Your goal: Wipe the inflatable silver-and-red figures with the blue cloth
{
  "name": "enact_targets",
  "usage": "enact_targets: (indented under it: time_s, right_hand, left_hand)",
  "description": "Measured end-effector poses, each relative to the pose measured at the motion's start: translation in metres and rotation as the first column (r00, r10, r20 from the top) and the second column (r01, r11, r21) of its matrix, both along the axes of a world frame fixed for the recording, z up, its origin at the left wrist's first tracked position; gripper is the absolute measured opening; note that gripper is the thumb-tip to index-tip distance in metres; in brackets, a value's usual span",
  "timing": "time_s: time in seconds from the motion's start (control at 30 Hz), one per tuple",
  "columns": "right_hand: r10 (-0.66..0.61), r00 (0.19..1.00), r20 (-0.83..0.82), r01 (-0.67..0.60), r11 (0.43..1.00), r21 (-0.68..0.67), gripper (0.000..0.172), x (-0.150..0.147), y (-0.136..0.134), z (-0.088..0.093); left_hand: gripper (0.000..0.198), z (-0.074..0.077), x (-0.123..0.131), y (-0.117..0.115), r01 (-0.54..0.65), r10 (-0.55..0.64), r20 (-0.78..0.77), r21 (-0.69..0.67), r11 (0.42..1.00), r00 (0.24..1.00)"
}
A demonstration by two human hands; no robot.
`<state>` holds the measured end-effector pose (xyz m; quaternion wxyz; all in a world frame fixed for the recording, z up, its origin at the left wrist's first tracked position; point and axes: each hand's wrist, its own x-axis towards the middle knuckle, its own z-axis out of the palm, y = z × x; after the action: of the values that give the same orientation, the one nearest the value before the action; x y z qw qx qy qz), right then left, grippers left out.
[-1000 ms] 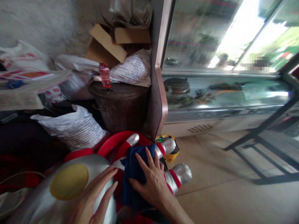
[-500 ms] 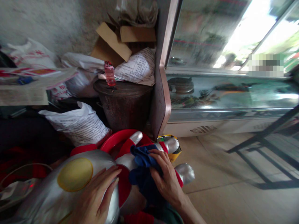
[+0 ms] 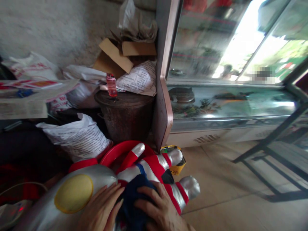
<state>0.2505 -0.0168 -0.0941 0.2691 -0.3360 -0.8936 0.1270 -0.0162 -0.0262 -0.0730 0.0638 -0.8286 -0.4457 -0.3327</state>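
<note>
A large silver and red stuffed figure [image 3: 150, 166] with a yellow oval eye [image 3: 74, 193] lies across the bottom of the view. My left hand [image 3: 102, 207] rests on its silver head, fingers stretched out side by side. My right hand [image 3: 158, 205] has its fingers bent over a bunched dark blue cloth [image 3: 136, 200], pressing it against the figure near the neck, close to my left fingertips. The figure's silver limb ends point to the right.
Behind the figure are a red basin [image 3: 108, 157], a printed white sack [image 3: 77, 134] and a dark lidded barrel [image 3: 127, 118] with a pink bottle [image 3: 111, 85]. A yellow container [image 3: 179, 168], glass display case [image 3: 207, 125] and grey metal frame [image 3: 264, 144] are to the right.
My right hand has moved left and down with the blue cloth, uncovering the figure's red and silver body. My left hand stays on the head. The view has tilted up slightly.
</note>
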Motion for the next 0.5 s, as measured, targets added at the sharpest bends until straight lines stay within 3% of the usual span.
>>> enact_targets:
  time_s: [0.1,0.2,0.3,0.37,0.4,0.47,0.5]
  right_hand:
    - [-0.262,0.949,-0.173,0.236,0.959,-0.157,0.060,0.004,0.022,0.019]
    - [-0.411,0.904,-0.117,0.382,0.901,-0.206,0.059,0.003,0.045,0.019]
    - [-0.449,0.893,-0.001,0.432,0.860,-0.270,0.054,0.000,0.061,0.002]
    - [-0.460,0.884,-0.080,0.422,0.860,-0.286,0.048,-0.002,0.065,-0.011]
    - [-0.459,0.876,-0.149,0.406,0.868,-0.286,0.045,-0.003,0.066,-0.017]
    - [-0.449,0.844,-0.293,0.359,0.880,-0.312,0.040,-0.001,0.065,-0.025]
    - [-0.457,0.813,-0.360,0.338,0.874,-0.349,0.040,0.001,0.063,-0.029]
  left_hand:
    - [0.039,0.006,0.000,0.002,-0.001,0.001,-0.003,-0.026,1.000,1.000]
    - [0.036,0.022,0.003,0.001,-0.015,0.013,-0.077,-0.019,1.000,0.997]
    - [0.043,0.054,0.015,0.009,0.021,-0.020,-0.216,0.002,1.000,0.976]
    - [0.055,0.083,0.031,0.027,0.025,-0.050,-0.255,-0.102,0.994,0.966]
    - [0.065,0.098,0.040,0.042,-0.023,-0.051,-0.263,-0.271,0.962,0.963]
    - [0.079,0.121,0.056,0.080,-0.111,-0.032,-0.232,-0.577,0.809,0.972]
    - [0.091,0.127,0.061,0.103,-0.134,-0.022,-0.224,-0.653,0.746,0.974]
